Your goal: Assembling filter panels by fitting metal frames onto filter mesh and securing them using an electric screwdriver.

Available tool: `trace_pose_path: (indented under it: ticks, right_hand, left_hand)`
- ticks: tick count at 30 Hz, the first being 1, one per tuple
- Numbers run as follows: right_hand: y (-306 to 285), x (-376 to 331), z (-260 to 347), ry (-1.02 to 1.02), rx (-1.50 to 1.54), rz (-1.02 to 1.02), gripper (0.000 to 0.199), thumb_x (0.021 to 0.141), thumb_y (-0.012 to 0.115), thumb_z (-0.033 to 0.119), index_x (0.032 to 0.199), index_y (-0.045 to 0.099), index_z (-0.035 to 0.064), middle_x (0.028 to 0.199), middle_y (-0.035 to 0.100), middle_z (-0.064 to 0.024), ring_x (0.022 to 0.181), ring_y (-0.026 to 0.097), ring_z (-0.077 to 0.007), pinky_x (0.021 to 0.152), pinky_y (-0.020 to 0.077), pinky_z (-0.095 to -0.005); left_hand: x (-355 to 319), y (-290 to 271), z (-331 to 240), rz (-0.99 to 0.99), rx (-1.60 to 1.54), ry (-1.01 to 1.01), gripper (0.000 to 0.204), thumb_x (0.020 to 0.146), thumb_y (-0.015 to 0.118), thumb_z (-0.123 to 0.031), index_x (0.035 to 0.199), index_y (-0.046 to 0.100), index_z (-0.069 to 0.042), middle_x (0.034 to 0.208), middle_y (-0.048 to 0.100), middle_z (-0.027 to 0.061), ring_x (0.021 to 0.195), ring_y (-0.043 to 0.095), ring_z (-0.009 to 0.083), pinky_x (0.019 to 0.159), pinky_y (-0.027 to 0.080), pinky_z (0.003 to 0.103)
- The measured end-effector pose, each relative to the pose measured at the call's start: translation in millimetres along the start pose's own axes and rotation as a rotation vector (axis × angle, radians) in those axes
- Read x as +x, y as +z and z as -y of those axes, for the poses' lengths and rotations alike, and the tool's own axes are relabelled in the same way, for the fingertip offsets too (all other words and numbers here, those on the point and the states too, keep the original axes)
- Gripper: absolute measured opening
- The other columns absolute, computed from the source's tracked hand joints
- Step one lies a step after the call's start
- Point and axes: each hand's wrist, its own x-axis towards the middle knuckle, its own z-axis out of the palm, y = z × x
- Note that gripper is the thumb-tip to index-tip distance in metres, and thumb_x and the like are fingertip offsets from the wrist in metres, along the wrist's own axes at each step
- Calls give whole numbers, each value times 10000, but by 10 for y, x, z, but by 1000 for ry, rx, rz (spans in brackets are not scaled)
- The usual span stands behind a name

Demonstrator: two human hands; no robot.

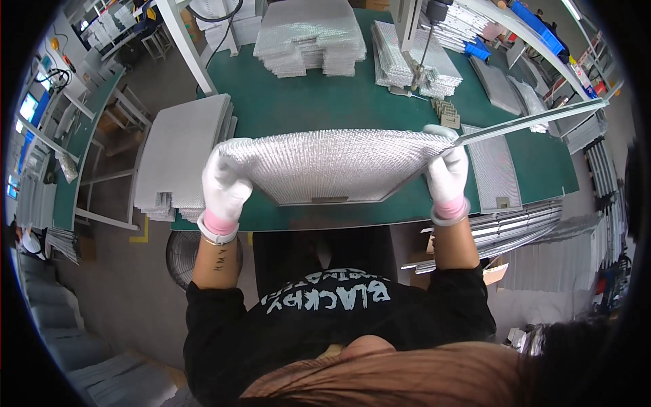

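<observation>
Between my white-gloved hands a silvery metal mesh panel (pixel 346 159) is held up, tilted, above the green worktable (pixel 291 105). My left hand (pixel 227 182) is closed round its left edge. At the right corner my right hand (pixel 447 169) grips the same panel, its fingers partly hidden behind it. From that corner a long thin metal frame strip (pixel 536 122) sticks out to the upper right; whether it is joined to the panel I cannot tell. A small plate (pixel 330 199) sits at the panel's lower edge. Another mesh panel (pixel 494 169) lies flat to the right.
Stacked grey mesh panels (pixel 183 146) stand at the left edge; more silver stacks (pixel 312 34) lie at the back. Small metal plates (pixel 445 113) and a hanging screwdriver (pixel 426 47) are beyond my right hand. Long metal strips (pixel 508 230) lie below the table's right edge.
</observation>
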Motion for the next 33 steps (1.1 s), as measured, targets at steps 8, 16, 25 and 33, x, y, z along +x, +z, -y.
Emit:
trace_pose_path:
  ticks: [8,16,25,33]
  right_hand:
    - [110,-249,126,-272,-181,113,342,966,609,301,782,570,16,685,618,-106,568,572,-202,535,453,-320]
    - [-293,-1009,83,-442,27,626,117,758,635,162,756,614,46,886,723,-133,792,699,-293,684,544,-417]
    - [-269,-1038,136,-532,-110,541,155,693,665,178,723,606,38,837,710,-126,779,692,-283,676,533,-396]
    - [54,-171,176,-292,-437,200,449,976,583,355,650,515,55,651,591,-87,544,559,-206,508,424,-339]
  left_hand:
    - [62,56,-103,571,-148,269,253,911,642,-232,815,618,1,788,641,107,741,600,266,622,472,389]
    - [-239,92,690,1470,-104,-30,813,962,446,-612,1467,339,15,1473,356,235,1436,232,382,1162,175,506]
    - [-7,364,982,1574,306,-364,835,965,470,-577,1514,270,20,1593,205,235,1503,111,356,1221,99,433]
    - [300,15,-5,1033,-421,243,735,785,773,-541,1192,613,50,1151,629,289,1075,650,385,837,535,498]
